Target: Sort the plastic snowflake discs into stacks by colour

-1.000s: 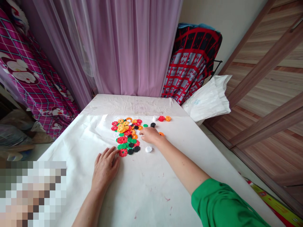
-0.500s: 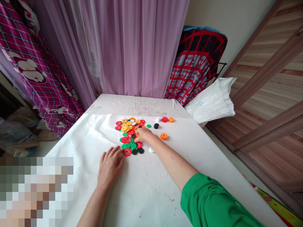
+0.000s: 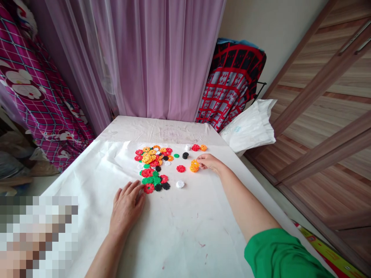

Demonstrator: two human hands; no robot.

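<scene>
My right hand (image 3: pixel 210 162) pinches the edge of an orange flower-shaped plastic disc (image 3: pixel 194 163), held at the top of a small orange stack (image 3: pixel 194 169). Palm down on the cloth, my left hand (image 3: pixel 126 205) lies with its fingers stretched out and holds nothing. Its fingertips reach close to a red flower disc (image 3: pixel 148 188) at the near edge of a mixed pile. That pile has yellow discs (image 3: pixel 148 156) heaped at the back and green discs (image 3: pixel 151 180) nearer me. Between pile and stack, a red disc (image 3: pixel 181 168) lies alone.
Small stacks stand right of the pile: white (image 3: pixel 180 184), black (image 3: pixel 185 155), red (image 3: pixel 195 147) and orange (image 3: pixel 203 148). A single green disc (image 3: pixel 176 155) lies nearby. A white bag (image 3: pixel 249 125) hangs beyond the white-covered table (image 3: pixel 185 231). A blurred patch covers the lower left corner.
My right hand has moved right from the pile to the orange stack, with an orange disc. A red disc now shows alone beside the pile. My left hand stays by the pile.
</scene>
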